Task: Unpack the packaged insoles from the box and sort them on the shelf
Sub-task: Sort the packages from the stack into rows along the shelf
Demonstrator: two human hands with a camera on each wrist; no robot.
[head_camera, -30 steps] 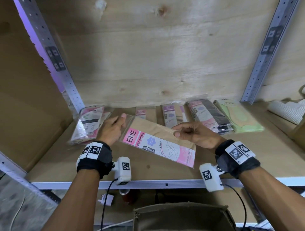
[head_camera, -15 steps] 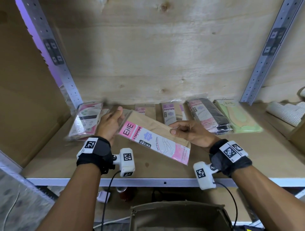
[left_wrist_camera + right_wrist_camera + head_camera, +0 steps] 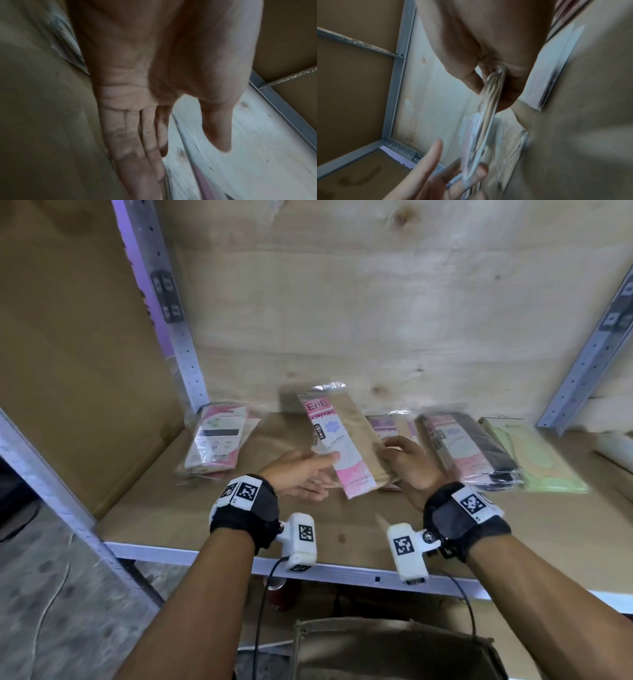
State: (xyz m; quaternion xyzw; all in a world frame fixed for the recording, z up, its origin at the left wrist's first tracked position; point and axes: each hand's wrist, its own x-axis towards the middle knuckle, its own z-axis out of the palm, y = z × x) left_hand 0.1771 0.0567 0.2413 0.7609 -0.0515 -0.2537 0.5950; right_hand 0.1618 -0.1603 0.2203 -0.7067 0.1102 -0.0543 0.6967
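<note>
A tan insole pack with a pink "ENE" label is held above the shelf board, its long side pointing at the back wall. My right hand pinches its right edge between thumb and fingers; the right wrist view shows this pack edge-on. My left hand is open, with straight fingers touching the pack's near left side. Sorted piles lie along the back: pink packs, tan packs, black packs, green packs.
A brown box stands below the shelf's metal front rail. A cardboard panel closes the left side. Perforated metal uprights stand at both back corners. A white ribbed roll lies at the far right.
The tan pack has swung from lying crosswise to pointing at the back wall. My left hand let go of its labelled end and now touches its near left side.
</note>
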